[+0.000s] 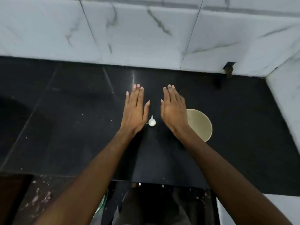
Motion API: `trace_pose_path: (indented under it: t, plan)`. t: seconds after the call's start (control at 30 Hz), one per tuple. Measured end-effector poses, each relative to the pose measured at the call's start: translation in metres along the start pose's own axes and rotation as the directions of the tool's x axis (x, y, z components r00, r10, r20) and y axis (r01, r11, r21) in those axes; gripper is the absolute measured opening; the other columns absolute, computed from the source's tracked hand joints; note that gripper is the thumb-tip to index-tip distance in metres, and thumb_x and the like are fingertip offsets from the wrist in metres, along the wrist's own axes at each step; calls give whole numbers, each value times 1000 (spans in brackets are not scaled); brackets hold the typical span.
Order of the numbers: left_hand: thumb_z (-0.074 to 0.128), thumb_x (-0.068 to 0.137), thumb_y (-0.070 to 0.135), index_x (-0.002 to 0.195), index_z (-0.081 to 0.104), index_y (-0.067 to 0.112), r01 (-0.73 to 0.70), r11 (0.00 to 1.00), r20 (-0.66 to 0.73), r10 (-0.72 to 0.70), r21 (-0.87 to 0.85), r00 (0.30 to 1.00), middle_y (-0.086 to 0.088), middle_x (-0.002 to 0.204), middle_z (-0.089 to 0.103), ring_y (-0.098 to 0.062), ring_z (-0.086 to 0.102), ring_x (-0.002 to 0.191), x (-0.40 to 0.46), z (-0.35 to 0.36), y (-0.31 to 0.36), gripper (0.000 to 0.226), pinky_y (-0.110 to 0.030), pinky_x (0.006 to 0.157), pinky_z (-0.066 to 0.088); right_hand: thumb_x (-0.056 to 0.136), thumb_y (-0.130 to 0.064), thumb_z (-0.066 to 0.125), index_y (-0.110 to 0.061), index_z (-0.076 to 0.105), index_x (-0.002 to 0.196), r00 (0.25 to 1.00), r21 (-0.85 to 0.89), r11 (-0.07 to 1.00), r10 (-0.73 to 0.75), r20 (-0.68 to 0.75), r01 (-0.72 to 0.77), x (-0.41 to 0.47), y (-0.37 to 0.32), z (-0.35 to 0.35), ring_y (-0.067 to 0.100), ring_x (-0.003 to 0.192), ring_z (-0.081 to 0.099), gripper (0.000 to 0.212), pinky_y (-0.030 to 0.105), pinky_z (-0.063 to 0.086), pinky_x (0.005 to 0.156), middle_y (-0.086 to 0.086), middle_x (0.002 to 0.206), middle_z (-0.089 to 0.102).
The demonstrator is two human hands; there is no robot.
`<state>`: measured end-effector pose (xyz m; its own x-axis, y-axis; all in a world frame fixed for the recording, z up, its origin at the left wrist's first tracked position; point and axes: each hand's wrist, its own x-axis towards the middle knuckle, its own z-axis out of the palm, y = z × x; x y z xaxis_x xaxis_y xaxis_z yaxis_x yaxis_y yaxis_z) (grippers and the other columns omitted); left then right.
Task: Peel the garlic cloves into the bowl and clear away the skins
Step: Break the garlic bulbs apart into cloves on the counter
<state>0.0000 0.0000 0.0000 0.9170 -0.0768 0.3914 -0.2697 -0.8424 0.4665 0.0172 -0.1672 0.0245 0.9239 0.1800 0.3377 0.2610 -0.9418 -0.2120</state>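
Observation:
A small white garlic bulb (152, 122) with a short stem lies on the black countertop (73, 127), between my two hands. My left hand (135, 111) is stretched out flat just left of it, fingers straight and together, holding nothing. My right hand (173, 109) is flat too, just right of the garlic, fingers straight, and it covers the left edge of a pale round bowl (201, 125). The visible part of the bowl's inside looks bare.
A white marble-patterned tiled wall (146, 30) runs along the back of the counter and turns forward at the right (285, 101). Small pale specks dot the countertop. Below the counter's front edge are a speckled floor (40, 197) and my dark clothing.

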Motion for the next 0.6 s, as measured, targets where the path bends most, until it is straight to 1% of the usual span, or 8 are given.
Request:
trace_pose_path:
  t: [0.07,0.1,0.2,0.37,0.43,0.5,0.53,0.6]
  plan:
    - [52,107,31,158,34,3,29,999,48,-27,-37,998,-14,164,36,-25,24,157,-18,7,-4,62,-47,128,18,94,0,57,4,47,148,994,132,991,19,107,-33,-13,-9,7,39,143,45,55,48,43,115,25,151,51]
    - [57,104,33,155,41,5,41,997,85,-35,-64,996,-12,157,46,-25,34,151,-27,13,-7,61,-47,123,27,91,3,59,4,50,146,988,177,983,18,156,-46,-22,-14,10,40,137,50,55,47,45,112,25,147,54]
    - [68,96,32,146,54,9,115,980,151,-91,-161,984,-6,133,62,-23,54,126,-42,33,-10,57,-43,109,40,93,-1,59,-2,58,137,973,223,968,67,223,-118,-48,-23,25,39,118,63,43,44,48,96,19,134,63]
    - [78,88,30,140,61,16,237,915,128,-205,-325,970,5,109,65,-14,59,103,-47,63,-14,56,-34,96,51,94,0,59,0,64,129,980,311,929,185,72,-198,-77,-18,61,38,106,69,36,45,52,85,19,121,69]
    - [81,87,26,131,68,17,241,880,89,-225,-409,970,7,100,67,-14,65,94,-44,70,-19,47,-40,90,56,94,0,58,-1,65,131,973,366,904,229,23,-221,-81,-15,74,36,105,69,38,45,54,86,18,119,71]
    - [84,86,22,120,76,15,275,844,98,-260,-461,961,5,95,69,-15,68,88,-39,75,-22,35,-43,86,58,93,-1,59,-5,67,128,970,434,874,245,1,-221,-79,-12,83,31,102,71,36,44,56,87,13,115,73]
    - [85,86,22,115,78,15,310,806,97,-303,-504,948,3,94,71,-16,70,87,-38,78,-24,31,-43,85,58,93,-2,60,-8,67,127,974,475,857,227,0,-200,-76,-10,86,28,100,72,36,44,57,88,10,113,73]
    - [86,84,20,110,80,14,385,661,118,-412,-644,904,-1,95,77,-20,74,89,-40,82,-28,27,-45,87,60,92,-5,62,-13,67,128,985,574,804,168,36,-158,-67,-3,90,18,95,73,37,40,60,87,4,111,75]
